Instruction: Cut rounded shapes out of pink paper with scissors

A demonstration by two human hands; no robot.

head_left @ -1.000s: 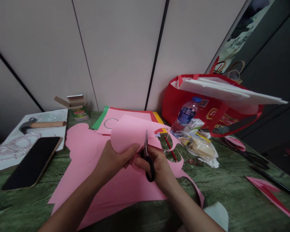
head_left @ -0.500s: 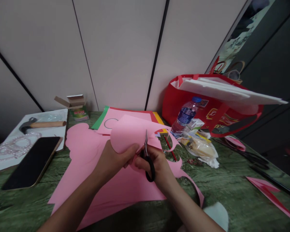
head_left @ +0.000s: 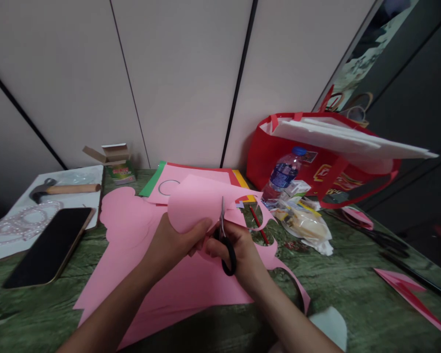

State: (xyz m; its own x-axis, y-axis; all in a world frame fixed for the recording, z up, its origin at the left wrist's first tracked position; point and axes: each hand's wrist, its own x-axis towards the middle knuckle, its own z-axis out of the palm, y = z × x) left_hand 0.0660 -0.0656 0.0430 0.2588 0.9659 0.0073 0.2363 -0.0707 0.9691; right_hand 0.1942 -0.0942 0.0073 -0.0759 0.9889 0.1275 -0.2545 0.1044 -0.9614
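My left hand [head_left: 182, 240] pinches the lower edge of a sheet of pink paper [head_left: 196, 198], thumb on top. My right hand [head_left: 238, 247] has its fingers through the black handles of a pair of scissors [head_left: 228, 255]. The blades point away from me and lie across the pink paper, right of my left thumb. A curved offcut trails from the paper's right side. Beneath both hands more pink paper [head_left: 183, 282] covers the table, with rounded cut outlines at its left. Part of the scissors' handle is hidden by my fingers.
At left are a black phone [head_left: 49, 247], a hammer [head_left: 71, 189], clear beaded strands [head_left: 25, 225] and an opened box [head_left: 119, 166]. At right stand a water bottle [head_left: 283, 174] and a red bag [head_left: 259, 157]. A red pencil [head_left: 259, 223] and plastic packet [head_left: 308, 223] lie nearby.
Hardly anything differs. Both hands, the scissors and the pink paper keep almost the same place; the curved offcut at the right has shifted very slightly.
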